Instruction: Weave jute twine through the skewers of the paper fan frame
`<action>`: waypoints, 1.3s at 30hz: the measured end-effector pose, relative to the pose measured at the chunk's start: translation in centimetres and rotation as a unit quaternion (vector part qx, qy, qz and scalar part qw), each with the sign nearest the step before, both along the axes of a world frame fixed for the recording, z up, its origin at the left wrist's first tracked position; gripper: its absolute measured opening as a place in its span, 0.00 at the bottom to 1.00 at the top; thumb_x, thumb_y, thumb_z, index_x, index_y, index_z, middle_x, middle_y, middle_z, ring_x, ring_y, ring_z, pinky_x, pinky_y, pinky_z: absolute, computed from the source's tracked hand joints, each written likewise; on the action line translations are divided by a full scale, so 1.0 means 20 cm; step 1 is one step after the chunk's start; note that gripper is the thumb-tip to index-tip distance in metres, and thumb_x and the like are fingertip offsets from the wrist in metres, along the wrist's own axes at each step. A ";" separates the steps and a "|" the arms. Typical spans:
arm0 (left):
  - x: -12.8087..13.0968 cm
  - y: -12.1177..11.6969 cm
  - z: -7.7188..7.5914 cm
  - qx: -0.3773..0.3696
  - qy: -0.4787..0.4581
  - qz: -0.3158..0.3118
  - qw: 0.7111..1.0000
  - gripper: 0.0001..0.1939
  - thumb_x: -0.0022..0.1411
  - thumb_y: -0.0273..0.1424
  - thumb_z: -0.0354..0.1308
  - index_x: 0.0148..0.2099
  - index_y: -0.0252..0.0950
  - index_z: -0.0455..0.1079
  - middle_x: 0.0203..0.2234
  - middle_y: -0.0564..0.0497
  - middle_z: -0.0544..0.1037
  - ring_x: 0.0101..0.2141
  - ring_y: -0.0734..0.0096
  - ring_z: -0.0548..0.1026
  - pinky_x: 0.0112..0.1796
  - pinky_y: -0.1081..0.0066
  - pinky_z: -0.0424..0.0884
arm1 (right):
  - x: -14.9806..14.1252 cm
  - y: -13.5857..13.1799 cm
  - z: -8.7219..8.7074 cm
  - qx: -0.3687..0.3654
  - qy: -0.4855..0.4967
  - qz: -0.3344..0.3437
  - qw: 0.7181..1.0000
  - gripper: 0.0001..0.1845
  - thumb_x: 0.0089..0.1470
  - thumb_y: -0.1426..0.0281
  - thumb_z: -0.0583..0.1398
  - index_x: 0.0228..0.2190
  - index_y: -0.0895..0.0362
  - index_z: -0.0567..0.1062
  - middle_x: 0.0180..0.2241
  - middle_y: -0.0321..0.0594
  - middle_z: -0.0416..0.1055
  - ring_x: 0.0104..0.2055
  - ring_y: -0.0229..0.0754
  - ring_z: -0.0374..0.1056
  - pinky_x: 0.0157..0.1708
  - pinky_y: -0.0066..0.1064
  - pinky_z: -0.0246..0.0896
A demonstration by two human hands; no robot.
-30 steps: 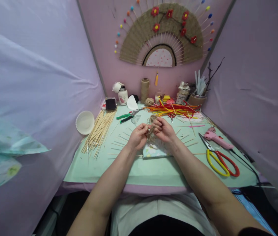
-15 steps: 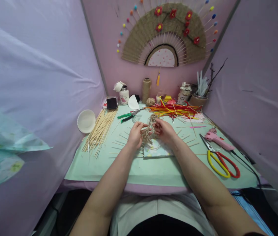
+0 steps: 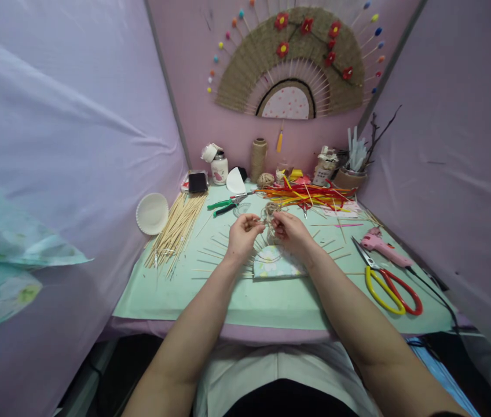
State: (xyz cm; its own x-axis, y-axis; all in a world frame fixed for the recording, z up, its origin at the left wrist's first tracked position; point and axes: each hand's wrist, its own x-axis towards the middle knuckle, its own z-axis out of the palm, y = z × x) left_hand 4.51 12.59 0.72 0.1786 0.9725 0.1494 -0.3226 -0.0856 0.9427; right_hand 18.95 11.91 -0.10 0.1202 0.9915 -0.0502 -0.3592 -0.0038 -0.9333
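A loose tangle of jute twine (image 3: 273, 209) hangs between my hands at the middle of the table. My left hand (image 3: 244, 233) is closed in a pinch on a strand at the tangle's left side. On the other side, my right hand (image 3: 289, 229) has its fingers closed round part of the twine. Below them lies a half-round piece covered in floral cloth (image 3: 277, 262), with thin sticks (image 3: 208, 253) fanning out from it on both sides. My right wrist hides some of the cloth piece and sticks.
Bamboo sticks (image 3: 179, 229) and a white dish (image 3: 152, 214) lie to the left, green-handled pliers (image 3: 224, 206) behind. Red and yellow pipe cleaners (image 3: 310, 194) spread at the back. Scissors (image 3: 385, 284) and a pink glue gun (image 3: 385, 247) with a cord lie right. A finished fan (image 3: 289, 63) hangs on the wall.
The twine bunch that hung by my left fingers has shifted toward my right hand. More of the floral cloth piece now shows below. My left fingers have drawn into a pinch.
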 end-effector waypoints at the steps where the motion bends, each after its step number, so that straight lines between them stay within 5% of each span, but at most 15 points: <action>1: 0.00 -0.01 0.00 0.009 -0.005 -0.010 1.000 0.13 0.44 0.21 0.65 0.34 0.34 0.70 0.25 0.53 0.75 0.28 0.73 0.73 0.35 0.70 0.68 | 0.00 0.00 0.00 0.007 -0.010 -0.002 1.000 0.18 0.40 0.60 0.66 0.19 0.56 0.63 0.17 0.29 0.59 0.16 0.28 0.46 0.14 0.24 0.34; 6: 0.00 -0.02 0.02 0.012 -0.061 -0.053 0.997 0.14 0.46 0.24 0.66 0.38 0.35 0.73 0.25 0.54 0.75 0.28 0.75 0.73 0.36 0.72 0.69 | -0.01 0.00 -0.01 0.034 -0.038 0.005 0.999 0.19 0.42 0.58 0.65 0.18 0.56 0.64 0.17 0.29 0.59 0.16 0.28 0.47 0.15 0.25 0.36; 15: -0.01 0.02 0.01 -0.153 -0.117 -0.049 0.980 0.12 0.52 0.27 0.65 0.40 0.33 0.71 0.26 0.52 0.75 0.26 0.80 0.73 0.32 0.77 0.68 | -0.01 -0.03 0.06 0.041 -0.002 0.045 0.998 0.17 0.42 0.60 0.66 0.31 0.56 0.72 0.25 0.34 0.71 0.23 0.31 0.63 0.24 0.25 0.55; 19: -0.01 0.01 0.01 -0.164 -0.115 -0.086 0.976 0.08 0.56 0.27 0.61 0.40 0.31 0.72 0.24 0.53 0.72 0.23 0.83 0.69 0.27 0.80 0.65 | -0.03 -0.06 0.07 0.049 -0.014 0.054 0.997 0.14 0.39 0.64 0.68 0.28 0.57 0.72 0.23 0.33 0.69 0.22 0.30 0.60 0.23 0.24 0.54; 26: 0.00 0.01 0.03 -0.171 -0.119 -0.095 0.974 0.05 0.54 0.27 0.60 0.32 0.30 0.69 0.21 0.54 0.66 0.20 0.84 0.63 0.20 0.80 0.56 | -0.03 -0.07 0.06 0.057 -0.067 0.068 0.994 0.17 0.43 0.57 0.66 0.28 0.56 0.70 0.18 0.27 0.59 0.16 0.27 0.46 0.16 0.23 0.37; 33: 0.00 0.01 0.02 -0.116 -0.107 -0.079 0.984 0.11 0.50 0.28 0.65 0.29 0.33 0.63 0.19 0.56 0.64 0.21 0.83 0.60 0.21 0.79 0.53 | -0.04 -0.07 0.05 0.103 -0.245 0.037 0.963 0.18 0.45 0.55 0.64 0.23 0.56 0.69 0.17 0.29 0.57 0.20 0.31 0.48 0.18 0.26 0.41; 39: 0.00 0.04 0.01 -0.100 -0.124 -0.021 0.987 0.12 0.51 0.28 0.65 0.29 0.34 0.63 0.20 0.58 0.64 0.20 0.85 0.59 0.22 0.78 0.54 | -0.09 -0.10 0.09 0.132 -0.293 -0.001 0.947 0.20 0.45 0.56 0.64 0.17 0.56 0.65 0.17 0.30 0.56 0.21 0.33 0.48 0.21 0.27 0.42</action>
State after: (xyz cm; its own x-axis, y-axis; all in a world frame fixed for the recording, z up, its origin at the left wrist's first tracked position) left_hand 4.46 13.38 0.89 0.2012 0.9796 -0.0012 -0.5441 0.1128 0.8314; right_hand 17.22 9.92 1.61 0.0533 0.9598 0.2755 0.2219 0.2576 -0.9404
